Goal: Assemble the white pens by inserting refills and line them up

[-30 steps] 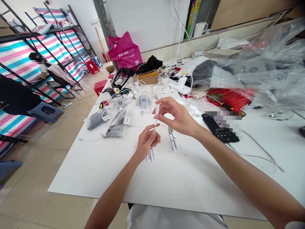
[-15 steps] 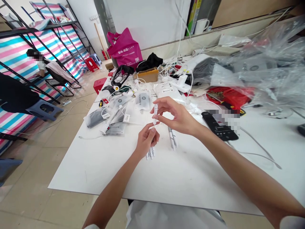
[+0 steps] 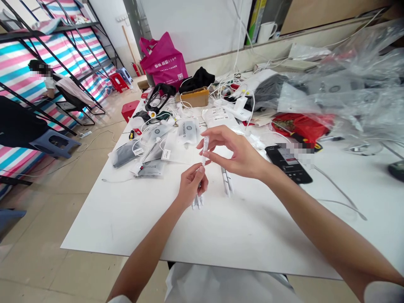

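Note:
A slim white pen [image 3: 205, 148] stands nearly upright between my hands, above the middle of the white table [image 3: 126, 223]. My right hand [image 3: 235, 153] closes on its upper part, thumb on one side and fingers on the other. Just below, my left hand [image 3: 193, 183] is closed with the thumb pressed to the curled fingers, at the pen's lower end. Several more white pens [image 3: 198, 203] show beneath the left hand; I cannot tell whether they are held or lie on the table. Another group of white pens [image 3: 226, 183] lies under the right hand, partly hidden by it.
A black phone [image 3: 288, 164] lies right of my right forearm. Packaged pouches [image 3: 154, 167], cables and a cardboard box [image 3: 197, 98] crowd the back. A pink bag [image 3: 166, 63] stands behind, and clear plastic bags [image 3: 341, 88] heap at right. Two people are at the far left.
The view has shifted slightly, so the scene sits a little further left. Both hands keep nearly the same hold on the pen.

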The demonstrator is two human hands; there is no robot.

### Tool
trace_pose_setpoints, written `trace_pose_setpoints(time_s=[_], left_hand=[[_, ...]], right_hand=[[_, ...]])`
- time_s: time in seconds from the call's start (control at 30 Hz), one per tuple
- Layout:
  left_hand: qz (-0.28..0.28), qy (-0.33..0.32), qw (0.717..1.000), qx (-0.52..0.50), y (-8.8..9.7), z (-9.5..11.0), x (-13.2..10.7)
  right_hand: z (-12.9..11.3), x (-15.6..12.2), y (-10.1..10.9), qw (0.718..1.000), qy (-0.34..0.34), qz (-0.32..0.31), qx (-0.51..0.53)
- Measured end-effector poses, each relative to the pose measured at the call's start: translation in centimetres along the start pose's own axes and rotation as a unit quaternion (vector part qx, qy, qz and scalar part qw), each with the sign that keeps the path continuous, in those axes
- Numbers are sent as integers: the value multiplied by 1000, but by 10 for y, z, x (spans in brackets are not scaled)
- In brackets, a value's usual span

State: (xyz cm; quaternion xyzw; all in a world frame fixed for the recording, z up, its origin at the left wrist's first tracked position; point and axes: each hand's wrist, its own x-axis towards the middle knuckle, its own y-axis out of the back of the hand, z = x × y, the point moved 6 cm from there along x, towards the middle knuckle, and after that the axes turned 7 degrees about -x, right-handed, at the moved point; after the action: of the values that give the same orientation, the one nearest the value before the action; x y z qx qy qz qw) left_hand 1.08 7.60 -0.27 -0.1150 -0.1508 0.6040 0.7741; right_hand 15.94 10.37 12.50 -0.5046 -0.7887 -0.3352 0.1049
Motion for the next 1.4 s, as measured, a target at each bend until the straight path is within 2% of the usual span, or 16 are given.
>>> trace_pose_setpoints(time_s=[0.4, 0.6, 1.2, 1.4], left_hand=[[12, -7, 1000, -10, 1, 3, 2], [31, -9, 999, -24, 5, 3, 3], [9, -6, 1000, -26, 2, 2, 3], [2, -5, 1000, -31, 1, 3, 2]], right_hand=[[4, -1, -4, 1000, 12, -19, -16], [1, 0, -3, 1000, 18, -13, 13], [5, -1, -6, 1000, 19, -6, 10], [-1, 1, 1, 999, 34, 29, 23]])
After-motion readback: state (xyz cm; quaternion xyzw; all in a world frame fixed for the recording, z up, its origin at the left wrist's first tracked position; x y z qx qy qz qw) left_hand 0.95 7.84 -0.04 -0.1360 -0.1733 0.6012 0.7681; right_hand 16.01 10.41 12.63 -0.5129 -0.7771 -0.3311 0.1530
